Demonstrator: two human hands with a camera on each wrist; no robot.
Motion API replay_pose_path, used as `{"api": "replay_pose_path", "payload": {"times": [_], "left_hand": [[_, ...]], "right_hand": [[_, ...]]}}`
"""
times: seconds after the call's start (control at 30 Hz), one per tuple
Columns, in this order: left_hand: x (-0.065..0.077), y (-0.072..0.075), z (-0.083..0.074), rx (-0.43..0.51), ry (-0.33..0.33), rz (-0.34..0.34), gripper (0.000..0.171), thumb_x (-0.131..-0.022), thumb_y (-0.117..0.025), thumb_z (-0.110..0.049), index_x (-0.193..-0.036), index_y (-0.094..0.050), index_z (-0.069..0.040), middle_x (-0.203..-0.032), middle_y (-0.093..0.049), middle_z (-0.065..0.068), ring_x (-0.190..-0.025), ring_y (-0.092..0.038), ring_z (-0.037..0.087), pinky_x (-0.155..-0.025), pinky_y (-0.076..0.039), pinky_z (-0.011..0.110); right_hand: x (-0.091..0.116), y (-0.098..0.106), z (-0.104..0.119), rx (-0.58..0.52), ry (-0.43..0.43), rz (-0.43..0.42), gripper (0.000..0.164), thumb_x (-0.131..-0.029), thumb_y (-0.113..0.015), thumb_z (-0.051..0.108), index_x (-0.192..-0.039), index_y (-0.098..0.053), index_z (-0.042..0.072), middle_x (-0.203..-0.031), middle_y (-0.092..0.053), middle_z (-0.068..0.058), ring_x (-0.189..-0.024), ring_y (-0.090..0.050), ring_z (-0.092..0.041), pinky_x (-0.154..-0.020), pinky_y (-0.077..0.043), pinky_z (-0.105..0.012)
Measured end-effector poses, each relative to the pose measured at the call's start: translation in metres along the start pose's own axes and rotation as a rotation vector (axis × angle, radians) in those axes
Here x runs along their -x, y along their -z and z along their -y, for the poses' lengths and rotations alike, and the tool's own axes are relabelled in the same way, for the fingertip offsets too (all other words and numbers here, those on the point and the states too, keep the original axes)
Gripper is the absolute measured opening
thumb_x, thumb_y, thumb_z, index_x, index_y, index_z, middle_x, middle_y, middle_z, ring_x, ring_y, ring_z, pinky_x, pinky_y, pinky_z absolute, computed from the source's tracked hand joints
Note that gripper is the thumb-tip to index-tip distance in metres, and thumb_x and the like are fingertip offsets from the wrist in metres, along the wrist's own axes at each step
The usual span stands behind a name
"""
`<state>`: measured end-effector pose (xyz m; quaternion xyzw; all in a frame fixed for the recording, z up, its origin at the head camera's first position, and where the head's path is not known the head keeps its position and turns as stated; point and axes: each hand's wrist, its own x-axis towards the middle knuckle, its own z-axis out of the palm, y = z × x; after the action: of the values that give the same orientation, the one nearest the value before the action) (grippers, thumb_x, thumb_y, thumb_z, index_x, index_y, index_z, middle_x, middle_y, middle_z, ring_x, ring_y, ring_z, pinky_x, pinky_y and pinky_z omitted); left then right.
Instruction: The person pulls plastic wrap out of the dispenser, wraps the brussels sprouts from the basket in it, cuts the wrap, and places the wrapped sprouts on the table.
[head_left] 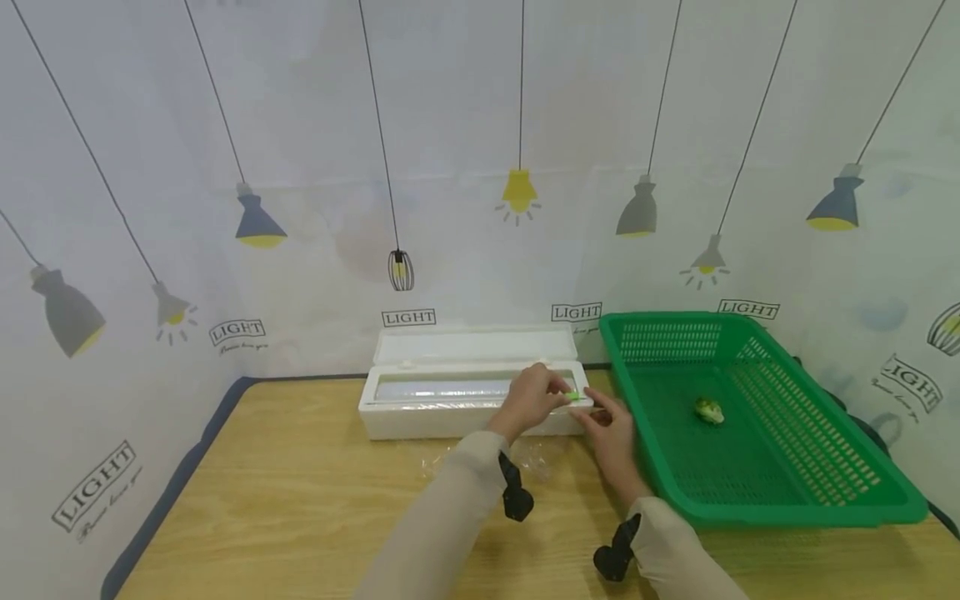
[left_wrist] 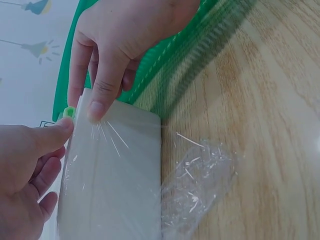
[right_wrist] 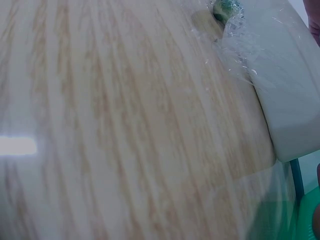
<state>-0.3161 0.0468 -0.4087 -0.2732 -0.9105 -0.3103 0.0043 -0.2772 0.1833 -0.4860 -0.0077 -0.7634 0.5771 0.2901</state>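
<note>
where the hands nearly meet, a green tab lies between.

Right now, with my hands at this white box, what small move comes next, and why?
I'd probably draw the green tab leftward along the white box: the left hand pinches that tab at the box's right end, the right hand presses clear film against the front there, and more film lies crumpled on the table.
</note>
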Motion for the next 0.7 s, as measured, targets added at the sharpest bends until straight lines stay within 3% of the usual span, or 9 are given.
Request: {"api": "replay_pose_path", "payload": {"times": [0.3, 0.5, 0.7], "left_hand": [[0.001, 0.002, 0.005, -0.001, -0.008, 0.009, 0.012, -0.083, -0.068, -0.017, -0.092, -0.071, -0.008, -0.079, -0.052, -0.002, -0.073, -0.047, 0.009, -0.064, -0.04, 0.019], [0.002, 0.003, 0.012, 0.006, -0.021, 0.002, 0.012, -0.081, -0.069, -0.015, -0.09, -0.071, -0.008, -0.078, -0.053, -0.003, -0.073, -0.046, 0.008, -0.064, -0.04, 0.019], [0.013, 0.018, 0.026, 0.034, 0.019, 0.013, 0.012, -0.081, -0.07, -0.015, -0.09, -0.07, -0.007, -0.08, -0.052, -0.002, -0.074, -0.048, 0.01, -0.065, -0.042, 0.022]], "right_hand": [[0.002, 0.001, 0.007, 0.02, 0.014, 0.017, 0.035, -0.075, -0.071, -0.003, -0.108, -0.061, -0.01, -0.098, -0.06, -0.024, -0.074, -0.053, -0.019, -0.063, -0.042, -0.013], [0.0, 0.002, 0.0, 0.007, 0.02, 0.009, 0.036, -0.073, -0.072, -0.005, -0.107, -0.062, -0.01, -0.096, -0.059, -0.024, -0.071, -0.052, -0.01, -0.062, -0.042, -0.012], [0.002, -0.003, -0.001, -0.048, 0.029, -0.027, 0.035, -0.072, -0.072, -0.008, -0.105, -0.062, -0.012, -0.093, -0.059, -0.026, -0.067, -0.048, 0.0, -0.059, -0.04, -0.01]]}}
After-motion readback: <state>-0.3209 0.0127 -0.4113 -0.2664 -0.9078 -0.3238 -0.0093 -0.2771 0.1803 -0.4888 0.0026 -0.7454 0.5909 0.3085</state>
